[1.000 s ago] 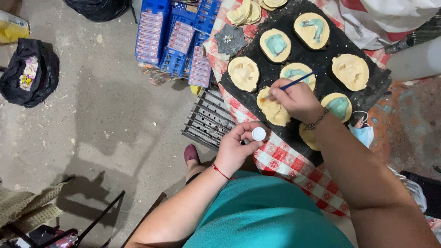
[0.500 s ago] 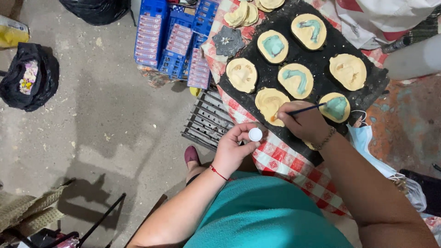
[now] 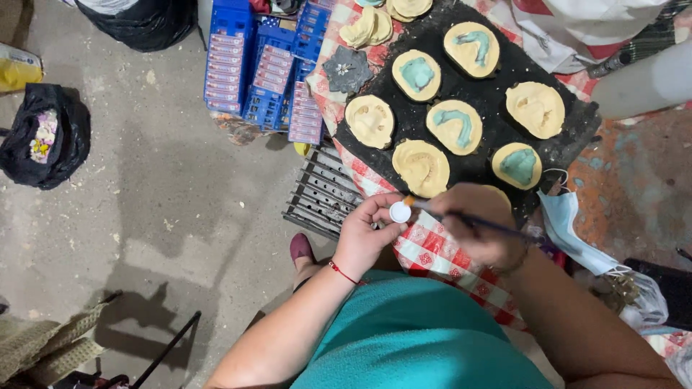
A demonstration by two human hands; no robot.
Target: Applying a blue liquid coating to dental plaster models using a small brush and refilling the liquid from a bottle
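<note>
Paintbrush [image 3: 472, 222] is pinched in the right hand [image 3: 479, 225], its tip dipping at a small white pot [image 3: 400, 212] that the left hand [image 3: 367, 234] holds between thumb and fingertips. Both hands hover just below the black tray [image 3: 497, 86], over the red checked cloth [image 3: 432, 248]. On that tray lie cream-coloured round moulds [image 3: 420, 167], several daubed turquoise. Blue crates [image 3: 263, 72] stand left of the tray.

Blue crates [image 3: 249, 72], probably boxed packets
</note>
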